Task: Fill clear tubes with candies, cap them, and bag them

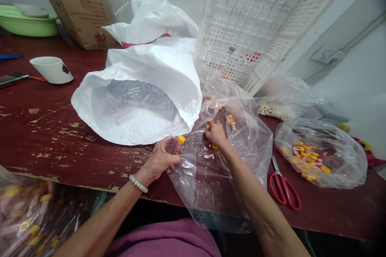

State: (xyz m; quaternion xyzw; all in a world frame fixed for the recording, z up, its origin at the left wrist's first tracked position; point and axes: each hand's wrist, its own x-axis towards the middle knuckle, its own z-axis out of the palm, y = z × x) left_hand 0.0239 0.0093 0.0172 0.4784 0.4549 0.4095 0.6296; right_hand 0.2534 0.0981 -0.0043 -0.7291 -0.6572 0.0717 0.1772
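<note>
- A clear tube [170,144] with a yellow cap [181,139] at its upper end sits in the person's left hand [161,156], tilted; the fingers curl round it, with little gap left. Whether a second tube is held there cannot be told.
- The right hand [216,133], to the right of the left one and farther from the body, reaches down with bunched fingertips at something small and yellow; whether they grip it cannot be told.
- Around and under the right hand spreads a loose clear plastic bag [256,136], with yellow caps [231,121] just beyond the fingers and pink pieces [208,156] on the near side.
- Just beyond the left hand gapes a white sack [99,88] holding clear tubes [150,95].
- To the right of the right hand, red-handled scissors [285,192] lie on the bench [45,128], beside a second bag [350,168] of yellow and pink items.
- Likely trouble: a snagged fold of film could scatter the small pieces; a loosened grip could let the slick, tilted tube slip; an elbow swung right could knock the scissors.
</note>
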